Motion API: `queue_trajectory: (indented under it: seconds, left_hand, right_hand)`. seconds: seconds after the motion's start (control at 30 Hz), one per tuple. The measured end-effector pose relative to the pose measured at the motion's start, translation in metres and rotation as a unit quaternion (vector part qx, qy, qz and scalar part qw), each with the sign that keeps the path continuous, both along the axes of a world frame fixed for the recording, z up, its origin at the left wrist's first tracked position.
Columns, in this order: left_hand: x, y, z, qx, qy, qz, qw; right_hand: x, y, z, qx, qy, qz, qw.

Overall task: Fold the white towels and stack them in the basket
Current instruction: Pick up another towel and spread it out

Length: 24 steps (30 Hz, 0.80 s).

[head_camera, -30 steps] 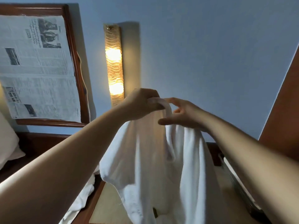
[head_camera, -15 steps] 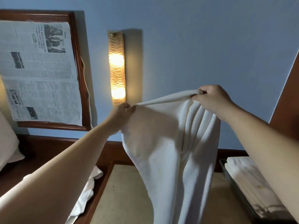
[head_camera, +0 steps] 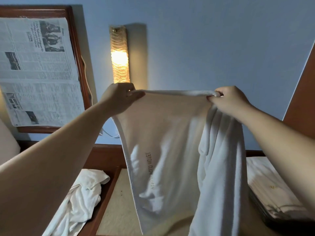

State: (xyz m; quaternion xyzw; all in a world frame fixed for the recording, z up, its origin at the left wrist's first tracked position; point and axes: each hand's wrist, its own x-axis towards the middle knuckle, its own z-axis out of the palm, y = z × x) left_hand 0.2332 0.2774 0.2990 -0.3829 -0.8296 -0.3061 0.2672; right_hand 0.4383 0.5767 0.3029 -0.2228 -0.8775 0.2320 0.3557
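Note:
A white towel (head_camera: 172,150) with faint printed lettering hangs in the air before me, its top edge pulled taut between both hands. My left hand (head_camera: 119,99) pinches the left end of that edge. The right end is gripped by my right hand (head_camera: 230,101), and bunched cloth falls below it. At the right, a dark basket (head_camera: 265,217) holds a stack of folded white towels (head_camera: 265,183). More crumpled white towels (head_camera: 81,198) lie at the lower left.
A beige table top (head_camera: 115,210) with a dark wooden rim lies below the hanging towel. On the blue wall are a lit wall lamp (head_camera: 119,55) and a wooden frame with a newspaper (head_camera: 34,68). A brown panel stands at the far right.
My hands have moved apart along the towel's top edge, from almost touching to wide apart. The towel has spread open and now hangs flat between them.

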Motion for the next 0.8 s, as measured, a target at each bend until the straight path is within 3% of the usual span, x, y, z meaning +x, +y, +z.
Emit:
queue_trajectory:
  seconds: [0.4, 0.57, 0.8]
  left_hand:
    - [0.003, 0.023, -0.021, 0.01, -0.089, -0.03, 0.995]
    - [0.031, 0.045, -0.017, -0.029, -0.165, -0.11, 0.98]
    - [0.067, 0.086, -0.008, -0.088, -0.061, -0.115, 0.988]
  right_hand:
    - [0.003, -0.008, -0.018, -0.073, -0.016, 0.016, 0.997]
    - [-0.004, -0.022, -0.02, -0.059, -0.043, 0.097, 0.993]
    - [-0.01, -0.034, -0.011, -0.079, -0.099, 0.205, 0.971]
